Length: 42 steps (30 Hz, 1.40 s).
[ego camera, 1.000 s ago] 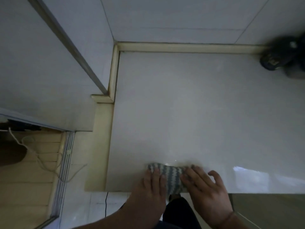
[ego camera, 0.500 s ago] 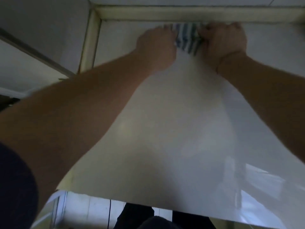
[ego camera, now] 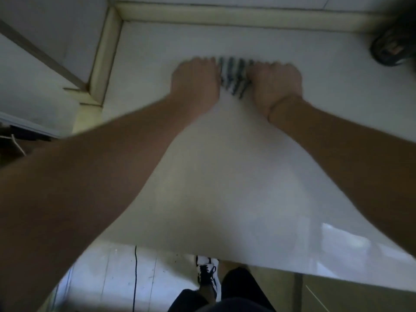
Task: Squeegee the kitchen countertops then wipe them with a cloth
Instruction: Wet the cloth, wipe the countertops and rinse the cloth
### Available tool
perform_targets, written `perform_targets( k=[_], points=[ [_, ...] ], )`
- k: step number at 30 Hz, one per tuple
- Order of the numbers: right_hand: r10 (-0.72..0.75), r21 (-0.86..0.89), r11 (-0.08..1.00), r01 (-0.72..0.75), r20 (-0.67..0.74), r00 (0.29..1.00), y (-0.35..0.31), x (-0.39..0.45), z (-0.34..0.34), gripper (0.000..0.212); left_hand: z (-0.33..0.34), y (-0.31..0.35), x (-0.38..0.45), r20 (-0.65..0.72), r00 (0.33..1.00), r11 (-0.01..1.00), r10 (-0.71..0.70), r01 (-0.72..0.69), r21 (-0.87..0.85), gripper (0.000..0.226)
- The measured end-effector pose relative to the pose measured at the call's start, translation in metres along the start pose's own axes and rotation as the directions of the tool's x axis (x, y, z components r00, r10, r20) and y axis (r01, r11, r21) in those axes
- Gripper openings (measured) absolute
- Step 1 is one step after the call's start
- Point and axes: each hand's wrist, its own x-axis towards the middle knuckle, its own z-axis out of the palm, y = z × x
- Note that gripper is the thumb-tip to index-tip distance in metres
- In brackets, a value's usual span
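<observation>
Bottom centre of frame: a black-and-white sneaker (ego camera: 206, 272) on the pale floor (ego camera: 112, 266), partly under the worktop edge. White glossy worktop (ego camera: 236, 188) fills the middle; both forearms stretch across it toward the upper centre. Left hand (ego camera: 195, 78) and right hand (ego camera: 273, 83) lie side by side on a striped cloth (ego camera: 234, 75), upper centre, short of the cream back ledge (ego camera: 225, 16). Image blurred; fingers appear curled over the cloth's far edge, each hand gripping it against the surface. Upper right corner: dark round object (ego camera: 389, 48), blurred, unidentifiable.
</observation>
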Motion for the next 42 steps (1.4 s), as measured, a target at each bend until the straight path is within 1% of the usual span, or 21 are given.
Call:
perform_targets(
  k=[1,3,4,5,6,9,12,14,16,19,20,22,24,26,27,28,33,34,37,40,42],
  points=[
    [0.001,0.025,1.0,-0.002,0.013,1.0,-0.003,-0.024,0.009,0.032,0.002,0.007,-0.026,0.005,1.0,1.0,0.011,-0.011,0.014,0.032],
    [-0.042,-0.018,0.999,0.041,-0.056,0.998,-0.013,-0.079,0.016,0.023,0.003,0.019,-0.084,0.002,0.999,0.999,0.048,-0.048,-0.01,0.03],
    [-0.024,0.037,0.999,0.026,-0.055,0.998,-0.016,-0.101,0.013,0.019,0.001,0.022,-0.112,0.014,0.999,0.999,0.046,-0.046,-0.025,0.03],
    [-0.058,0.01,0.998,0.06,-0.148,0.987,-0.022,-0.121,0.013,0.02,0.0,0.024,-0.14,0.042,0.997,0.997,0.062,-0.061,-0.039,0.029],
    [-0.071,0.044,0.996,0.078,-0.149,0.986,-0.03,-0.153,0.01,0.023,-0.003,0.027,-0.169,0.068,0.993,0.995,0.092,-0.089,-0.04,0.029],
    [-0.167,0.07,0.98,0.184,-0.201,0.965,-0.052,-0.247,0.015,0.03,-0.006,0.036,-0.253,0.067,0.984,0.983,0.166,-0.16,-0.085,0.031],
    [-0.162,0.153,0.971,0.185,-0.148,0.976,-0.067,-0.309,0.013,0.038,-0.001,0.04,-0.314,0.054,0.982,0.974,0.183,-0.174,-0.144,0.032],
    [-0.18,0.161,0.967,0.198,-0.12,0.976,-0.071,-0.33,0.011,0.041,0.0,0.044,-0.339,0.097,0.974,0.967,0.205,-0.186,-0.176,0.037],
    [-0.217,0.158,0.96,0.232,-0.107,0.97,-0.072,-0.335,0.009,0.046,0.001,0.047,-0.35,0.132,0.972,0.971,0.193,-0.169,-0.17,0.043],
    [-0.251,0.167,0.951,0.261,-0.08,0.965,-0.059,-0.337,0.005,0.037,0.003,0.053,-0.355,0.099,0.984,0.976,0.149,-0.13,-0.176,0.049],
    [-0.255,0.182,0.948,0.26,-0.054,0.965,-0.047,-0.339,0.003,0.036,0.005,0.06,-0.354,0.074,0.985,0.972,0.156,-0.14,-0.187,0.049],
    [-0.234,0.17,0.956,0.239,-0.049,0.971,-0.015,-0.35,0.004,0.038,0.009,0.083,-0.35,0.015,0.98,0.963,0.199,-0.193,-0.188,0.044],
    [-0.201,0.127,0.97,0.208,-0.072,0.977,0.012,-0.361,0.009,0.045,0.011,0.118,-0.343,0.065,0.969,0.96,0.239,-0.225,-0.168,0.049],
    [-0.193,0.11,0.974,0.196,-0.042,0.98,0.026,-0.358,0.013,0.046,0.006,0.148,-0.333,0.179,0.956,0.97,0.232,-0.214,-0.112,0.061],
    [-0.178,0.103,0.978,0.179,-0.02,0.984,0.029,-0.349,0.015,0.046,0.002,0.156,-0.324,0.201,0.954,0.974,0.222,-0.208,-0.09,0.064],
    [-0.158,0.093,0.983,0.157,0.003,0.987,0.034,-0.336,0.015,0.046,-0.001,0.158,-0.311,0.181,0.961,0.976,0.211,-0.198,-0.09,0.062],
    [-0.057,0.07,0.996,0.056,0.021,0.998,0.087,-0.238,0.009,0.045,-0.016,0.151,-0.197,0.011,0.981,0.957,0.194,-0.187,-0.222,0.06],
    [-0.042,0.052,0.998,0.043,-0.004,0.999,0.097,-0.215,0.006,0.043,-0.022,0.153,-0.172,-0.006,0.983,0.958,0.185,-0.182,-0.222,0.058],
    [0.03,-0.006,1.0,-0.03,-0.009,1.0,0.12,-0.14,-0.004,0.038,-0.028,0.159,-0.094,-0.007,0.99,0.976,0.144,-0.143,-0.166,0.052],
    [0.043,-0.001,0.999,-0.043,0.094,0.995,0.141,-0.067,-0.003,0.039,-0.025,0.157,-0.02,-0.024,0.997,0.986,0.079,-0.081,-0.147,0.051],
    [0.059,-0.08,0.995,-0.055,0.05,0.997,0.148,-0.032,-0.002,0.035,-0.02,0.152,0.022,-0.021,0.998,0.993,0.067,-0.069,-0.095,0.048]
  ],
)
